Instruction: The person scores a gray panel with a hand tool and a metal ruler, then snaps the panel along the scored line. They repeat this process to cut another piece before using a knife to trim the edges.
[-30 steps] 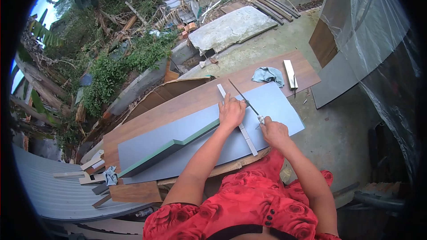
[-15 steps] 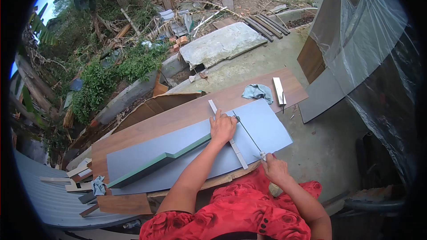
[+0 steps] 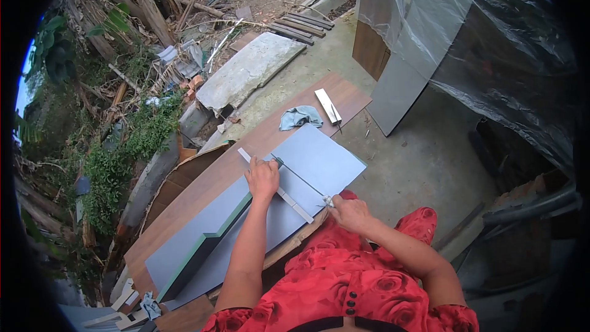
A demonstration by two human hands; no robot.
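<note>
My left hand (image 3: 263, 178) is closed on the end of a long green-edged piece (image 3: 212, 240), beside a pale flat strip (image 3: 295, 205) that crosses a blue-grey panel (image 3: 326, 163). My right hand (image 3: 350, 214) is wrapped round the handle of a thin-rod tool (image 3: 301, 177), whose rod reaches over the panel toward the left hand. The far end of the rod lies near the left fingers. The panel rests on a brown wood-grain board (image 3: 344, 95).
A blue cloth (image 3: 300, 117) and a white bar (image 3: 327, 106) lie on the board's far end. A concrete slab (image 3: 249, 71) and dark slats (image 3: 301, 26) lie beyond. Plastic sheeting (image 3: 430, 18) covers upright panels at the right. Wood scraps (image 3: 126, 307) lie at lower left.
The view has swung to the right, so the boards appear further left and turned. My left hand is still on the green-edged piece and my right hand still holds the tool.
</note>
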